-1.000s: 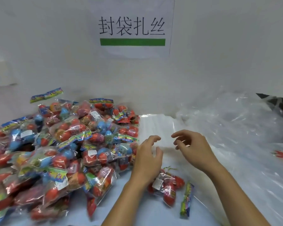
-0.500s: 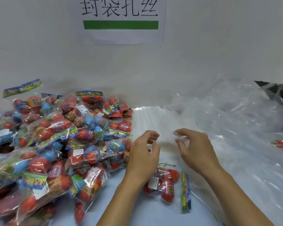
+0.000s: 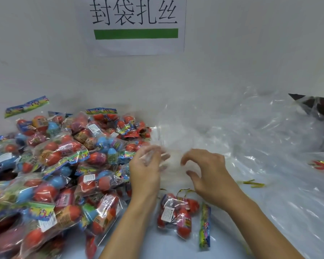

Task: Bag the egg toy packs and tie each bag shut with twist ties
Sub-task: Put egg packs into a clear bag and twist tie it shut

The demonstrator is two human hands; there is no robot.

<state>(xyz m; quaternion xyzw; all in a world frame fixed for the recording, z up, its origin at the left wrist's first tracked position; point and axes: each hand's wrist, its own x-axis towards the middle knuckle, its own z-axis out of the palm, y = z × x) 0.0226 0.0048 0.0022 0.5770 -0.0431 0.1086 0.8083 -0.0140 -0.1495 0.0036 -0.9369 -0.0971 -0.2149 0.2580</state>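
Observation:
My left hand pinches the edge of a thin clear bag, whose film lies over its blurred fingertips. My right hand hovers just right of it with curled fingers apart, and I see nothing gripped in it. Below both hands one egg toy pack with red eggs lies on the white table, its colourful header card beside it. Gold twist ties lie to the right of my right hand.
A big heap of egg toy packs fills the left side. Loose clear bags are piled on the right, over a red item. A dark object sits at the far right. A paper sign hangs on the wall.
Both hands came together on the clear bag and lifted it a little. My right fingers have spread apart since half a second ago. The camera tilted down, then back up.

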